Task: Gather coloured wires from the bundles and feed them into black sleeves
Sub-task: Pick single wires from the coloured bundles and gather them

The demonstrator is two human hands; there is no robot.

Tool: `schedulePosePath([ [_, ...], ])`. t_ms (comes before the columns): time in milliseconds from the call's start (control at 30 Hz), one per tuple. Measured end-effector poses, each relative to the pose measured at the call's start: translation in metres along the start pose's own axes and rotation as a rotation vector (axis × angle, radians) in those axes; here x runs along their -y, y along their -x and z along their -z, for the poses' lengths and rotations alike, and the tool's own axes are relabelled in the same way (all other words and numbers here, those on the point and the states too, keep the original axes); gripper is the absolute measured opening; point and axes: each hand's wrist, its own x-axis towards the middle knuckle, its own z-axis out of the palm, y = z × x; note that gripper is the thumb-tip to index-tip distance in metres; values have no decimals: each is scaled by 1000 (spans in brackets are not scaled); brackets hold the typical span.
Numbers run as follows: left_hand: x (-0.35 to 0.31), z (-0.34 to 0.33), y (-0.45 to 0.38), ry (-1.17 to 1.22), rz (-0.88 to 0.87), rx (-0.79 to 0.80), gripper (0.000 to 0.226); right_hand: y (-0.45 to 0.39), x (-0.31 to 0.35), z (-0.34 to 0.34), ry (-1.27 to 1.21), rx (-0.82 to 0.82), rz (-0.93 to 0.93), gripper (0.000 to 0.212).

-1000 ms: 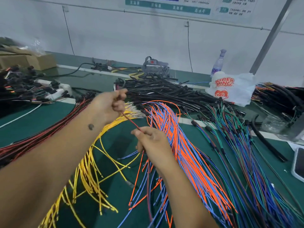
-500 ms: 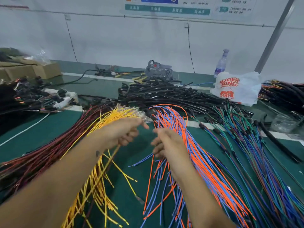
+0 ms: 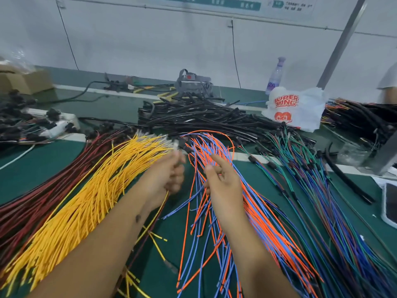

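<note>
My left hand grips a few wires, a yellow one and a dark red one, which trail back under my wrist; their metal tips stick out above my fist. It sits between the yellow bundle and the orange and blue bundle. My right hand lies on the orange and blue wires, index finger stretched out among them, thumb apart from it. A dark red bundle fans out at far left. The pile of black sleeves lies behind the bundles.
Green, blue and purple wires with black connectors spread to the right. A white plastic bag and a bottle stand at the back, a cardboard box at back left, and a phone at the right edge.
My left hand has moved forward to the yellow bundle's tips, still holding its wires. My right hand has shifted right onto the orange and blue wires and stretched out its index finger.
</note>
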Motion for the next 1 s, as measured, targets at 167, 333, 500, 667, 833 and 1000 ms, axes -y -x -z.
schedulePosePath([
  [167,6,-2,-8,389,-131,-270,37,0,1,-6,526,25,96,17],
  [333,10,-2,-3,365,-192,-291,31,-21,20,-26,1164,108,74,23],
  [500,13,-2,-3,320,-227,-299,37,-33,27,-31,1168,-26,102,8],
  [667,12,-2,-6,458,-202,-314,34,-29,26,-4,767,-109,382,11],
  [833,8,0,-9,517,-68,-250,31,7,28,0,685,310,492,8],
  [1000,8,3,-9,463,-9,-291,25,32,30,-10,930,818,486,6],
])
